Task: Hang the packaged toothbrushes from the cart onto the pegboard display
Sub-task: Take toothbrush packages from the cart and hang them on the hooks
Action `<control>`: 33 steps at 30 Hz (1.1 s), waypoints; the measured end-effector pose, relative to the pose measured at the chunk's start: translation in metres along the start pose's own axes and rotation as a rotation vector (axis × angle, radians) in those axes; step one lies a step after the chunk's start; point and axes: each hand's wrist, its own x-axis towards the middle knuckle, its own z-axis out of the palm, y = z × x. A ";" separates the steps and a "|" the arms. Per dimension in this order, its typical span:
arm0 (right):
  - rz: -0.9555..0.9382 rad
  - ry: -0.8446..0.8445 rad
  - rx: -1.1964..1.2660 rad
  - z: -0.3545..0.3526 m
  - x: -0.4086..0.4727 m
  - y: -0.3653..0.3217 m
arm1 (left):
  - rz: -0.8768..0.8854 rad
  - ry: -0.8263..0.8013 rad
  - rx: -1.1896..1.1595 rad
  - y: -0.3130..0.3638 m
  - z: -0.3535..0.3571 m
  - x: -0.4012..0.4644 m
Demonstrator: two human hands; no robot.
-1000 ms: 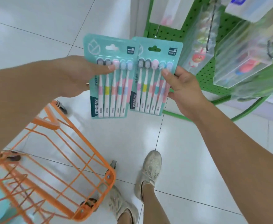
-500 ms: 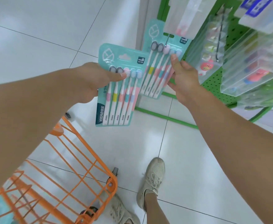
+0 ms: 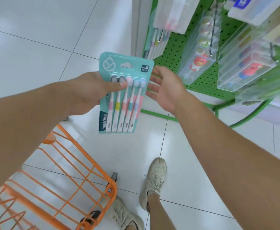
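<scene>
Seen from my head camera, my left hand (image 3: 93, 90) pinches a teal pack of five toothbrushes (image 3: 124, 93) at the centre of the frame, thumb pressed across the bristle heads on the front and the other fingers hidden behind the card. The pack hangs upright, its cloud-shaped hanging slot at the top and the dark brand strip down its lower left edge. My right hand (image 3: 165, 90) sits just to the right of the pack with fingers spread and relaxed, holding nothing; its fingertips lie close to the card's right edge, and I cannot tell whether they touch it. At upper right stands the green pegboard display (image 3: 174, 52), where a second pack of toothbrushes (image 3: 157, 42) hangs at its left edge, partly covered by a clear plastic package (image 3: 170, 14) above it. Further right, clear boxes holding red toy figures (image 3: 199, 63) hang from hooks. At lower left the orange wire cart (image 3: 66, 185) fills the corner, one grey caster showing by its front rim. Along the bottom centre, two beige sneakers (image 3: 154, 178) stand on the glossy white tile floor (image 3: 36, 39), the green base rail of the display running across the tiles behind the pack.
</scene>
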 end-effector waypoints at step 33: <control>-0.481 0.533 -0.227 0.001 0.057 -0.017 | -0.071 0.328 0.072 0.035 0.049 0.048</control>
